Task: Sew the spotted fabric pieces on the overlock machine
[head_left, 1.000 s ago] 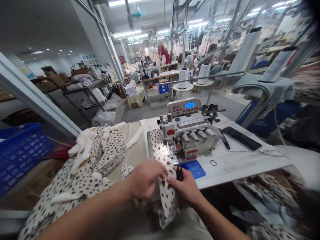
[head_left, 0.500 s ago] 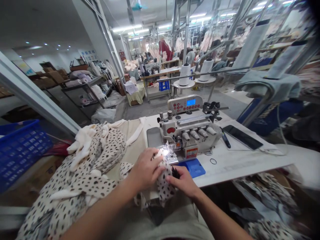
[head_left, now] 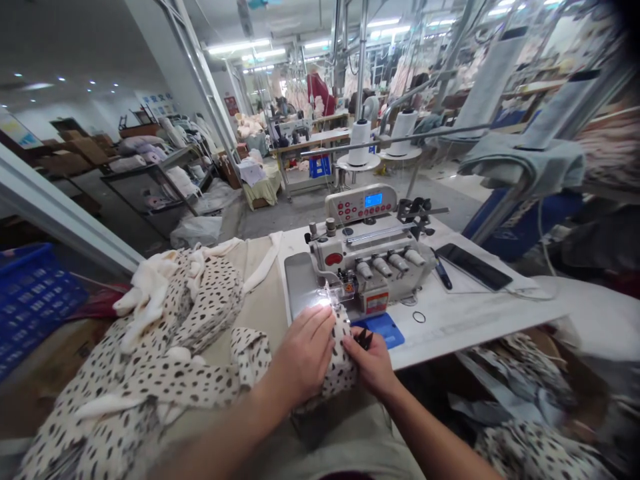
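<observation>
A white sewing machine (head_left: 370,257) with thread tension knobs and a lit needle area stands on the white table. Spotted cream fabric (head_left: 341,363) lies at its needle end. My left hand (head_left: 307,350) rests on this fabric, fingers together and pressed on it, close to the lit presser area. My right hand (head_left: 373,360) pinches the fabric's right edge and also holds a small black tool (head_left: 363,338), probably snips. A large heap of the same spotted fabric with white trim (head_left: 200,300) lies to the left.
On the table's right side are a black phone (head_left: 475,267), a dark pen-like tool (head_left: 443,275) and a black ring (head_left: 419,317). A blue basket (head_left: 37,300) stands at far left. Thread cones (head_left: 360,143) rise behind the machine. Fabric scraps (head_left: 540,440) lie below the table at right.
The view has shifted slightly. My left hand has come down flatter on the fabric, its fingers closer together. My right hand still pinches the edge, with more of the black tool showing.
</observation>
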A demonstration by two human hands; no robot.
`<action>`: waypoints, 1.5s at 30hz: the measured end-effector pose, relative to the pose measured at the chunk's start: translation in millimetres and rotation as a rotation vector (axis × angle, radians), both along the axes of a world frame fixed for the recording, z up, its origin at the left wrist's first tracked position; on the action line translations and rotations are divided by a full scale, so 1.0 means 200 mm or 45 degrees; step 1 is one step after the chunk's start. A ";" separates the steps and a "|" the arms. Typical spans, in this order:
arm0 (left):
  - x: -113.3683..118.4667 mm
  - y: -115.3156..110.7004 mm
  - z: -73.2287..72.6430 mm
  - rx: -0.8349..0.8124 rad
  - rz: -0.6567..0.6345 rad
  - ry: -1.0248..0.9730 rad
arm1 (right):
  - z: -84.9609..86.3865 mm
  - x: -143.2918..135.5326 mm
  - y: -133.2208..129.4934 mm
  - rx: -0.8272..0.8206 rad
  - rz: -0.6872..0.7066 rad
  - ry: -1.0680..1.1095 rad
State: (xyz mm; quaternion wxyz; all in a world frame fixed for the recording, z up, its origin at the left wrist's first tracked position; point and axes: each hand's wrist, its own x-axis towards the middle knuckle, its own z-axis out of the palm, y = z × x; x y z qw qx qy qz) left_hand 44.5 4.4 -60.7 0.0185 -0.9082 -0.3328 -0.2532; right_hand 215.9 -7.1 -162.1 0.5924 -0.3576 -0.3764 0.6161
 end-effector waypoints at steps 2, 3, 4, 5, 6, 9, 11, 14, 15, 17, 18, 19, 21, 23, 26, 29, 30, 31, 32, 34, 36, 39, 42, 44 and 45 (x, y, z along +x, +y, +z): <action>0.00 0.00 0.01 0.015 0.001 0.000 | 0.00 0.00 0.00 0.014 0.002 0.006; 0.00 0.00 0.01 0.022 0.003 -0.004 | 0.00 0.00 0.00 0.019 0.001 0.006; 0.00 0.01 0.01 0.025 0.006 -0.005 | 0.00 0.00 0.00 0.024 -0.002 0.000; 0.01 0.01 0.01 0.029 0.010 -0.004 | 0.00 0.00 0.00 0.027 -0.010 -0.014; 0.01 0.01 0.01 0.035 0.021 0.000 | 0.00 0.00 -0.01 0.031 -0.021 -0.034; 0.02 0.00 0.02 0.078 0.073 0.012 | 0.01 0.00 -0.01 0.050 -0.051 -0.094; 0.03 -0.01 0.02 0.113 0.094 0.020 | 0.02 0.00 -0.01 0.063 -0.056 -0.112; 0.04 -0.03 0.02 0.155 0.083 0.032 | 0.02 -0.01 0.00 0.095 -0.053 -0.132; 0.04 -0.03 0.02 0.165 0.071 0.038 | 0.03 -0.01 0.00 0.107 -0.054 -0.137; 0.05 -0.04 0.03 0.174 0.040 0.050 | 0.03 -0.01 0.00 0.127 -0.061 -0.135; 0.05 -0.04 0.03 0.173 0.026 0.056 | 0.03 -0.01 0.00 0.132 -0.064 -0.131; 0.06 -0.04 0.03 0.172 0.016 0.060 | 0.03 -0.01 0.00 0.134 -0.071 -0.125; 0.06 -0.03 0.02 0.175 0.008 0.060 | 0.03 -0.02 0.00 0.137 -0.073 -0.113; 0.07 -0.02 0.02 0.180 0.005 0.056 | 0.03 -0.02 0.00 0.142 -0.068 -0.093; 0.07 -0.02 0.01 0.170 -0.005 0.044 | 0.02 -0.02 0.00 0.140 -0.048 -0.071; 0.07 -0.02 0.01 0.166 -0.016 0.020 | 0.02 -0.02 0.00 0.136 -0.049 -0.083; 0.08 -0.02 0.01 0.169 -0.017 0.012 | 0.02 -0.01 0.00 0.141 -0.054 -0.093; 0.08 -0.02 0.01 0.171 -0.016 0.005 | 0.02 -0.01 0.00 0.145 -0.058 -0.105; 0.08 -0.02 0.01 0.170 -0.013 0.001 | 0.02 -0.01 -0.01 0.147 -0.059 -0.121; 0.08 -0.02 0.01 0.161 -0.009 -0.008 | 0.02 -0.01 -0.01 0.148 -0.061 -0.153; 0.09 -0.03 0.02 0.160 -0.010 -0.017 | 0.03 -0.01 -0.01 0.146 -0.061 -0.176; 0.09 -0.03 0.03 0.165 -0.013 -0.019 | 0.05 -0.01 0.00 0.150 -0.063 -0.186; 0.08 -0.03 0.03 0.161 -0.019 -0.004 | 0.06 -0.01 0.00 0.135 -0.070 -0.182; 0.08 -0.02 0.03 0.165 -0.023 0.002 | 0.05 -0.01 -0.01 0.113 -0.078 -0.190; 0.08 -0.02 0.03 0.166 -0.024 0.003 | 0.04 -0.01 -0.01 0.106 -0.081 -0.193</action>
